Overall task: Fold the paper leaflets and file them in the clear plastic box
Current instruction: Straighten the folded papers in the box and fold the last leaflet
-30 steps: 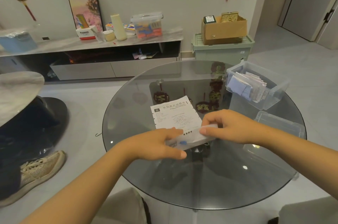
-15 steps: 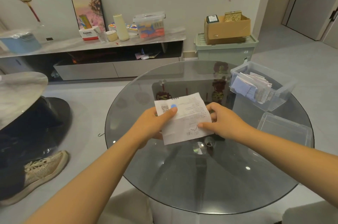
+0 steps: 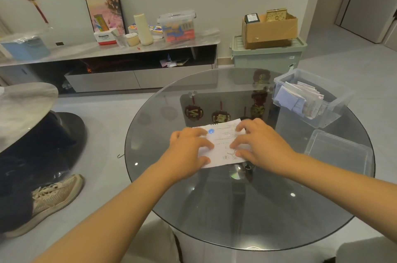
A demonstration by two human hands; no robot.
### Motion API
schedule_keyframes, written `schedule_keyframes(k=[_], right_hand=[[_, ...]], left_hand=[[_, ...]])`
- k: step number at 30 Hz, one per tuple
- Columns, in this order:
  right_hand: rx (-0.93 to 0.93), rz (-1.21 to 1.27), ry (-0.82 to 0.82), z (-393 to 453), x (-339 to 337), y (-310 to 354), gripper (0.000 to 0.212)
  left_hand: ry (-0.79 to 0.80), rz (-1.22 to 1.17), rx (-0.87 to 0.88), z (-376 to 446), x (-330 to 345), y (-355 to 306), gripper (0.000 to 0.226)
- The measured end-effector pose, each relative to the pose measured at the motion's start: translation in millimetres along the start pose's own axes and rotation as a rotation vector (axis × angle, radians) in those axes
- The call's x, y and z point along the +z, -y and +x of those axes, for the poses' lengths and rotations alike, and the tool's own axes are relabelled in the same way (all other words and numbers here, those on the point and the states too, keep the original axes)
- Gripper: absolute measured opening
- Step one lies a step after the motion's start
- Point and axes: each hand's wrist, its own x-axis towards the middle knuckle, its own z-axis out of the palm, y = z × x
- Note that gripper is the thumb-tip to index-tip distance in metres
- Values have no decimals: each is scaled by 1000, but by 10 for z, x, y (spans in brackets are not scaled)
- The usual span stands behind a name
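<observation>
Left hand: the left hand lies palm down on the left part of the leaflet, fingers spread and fairly straight, pressing it to the glass; it grips nothing.
Right hand: the right hand rests on the right part of the same sheet, fingers arched with the tips pressing on the paper, thumb low near its near edge; nothing is pinched.
Leaflet: a white printed leaflet lies flat near the middle of the round glass table, with a blue round mark near its far-left corner; whether it is folded double I cannot tell.
Lid: a clear plastic lid lies flat by the table's right edge, well apart from the hands.
Box: the clear plastic box stands at the far-right edge of the table, beyond the lid, open at the top, with a row of folded papers standing inside it.
Floor, left: a foot in a beige sneaker is beside the table.
Far wall: a low cabinet carries a framed picture, containers and a cup; to its right a cardboard box sits on a green bin.
</observation>
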Motion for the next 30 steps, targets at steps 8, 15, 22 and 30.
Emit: schedule_keyframes(k=[8,15,22,30], right_hand=[[-169,-41,268,-59,-189,-137,41],[-281,-162,66,-127,-137,-79,28],[-105,162,51,-127,-165,-111,14],[137,496,0,-64,-45,-110,21]], left_hand=[[181,108,113,-43,-81,-43,49],[135,84,138,-51,-91,-108,51],[49,78,171,-16,-65,-157,25],[-76,-221,-69,40,-52,-141,11]])
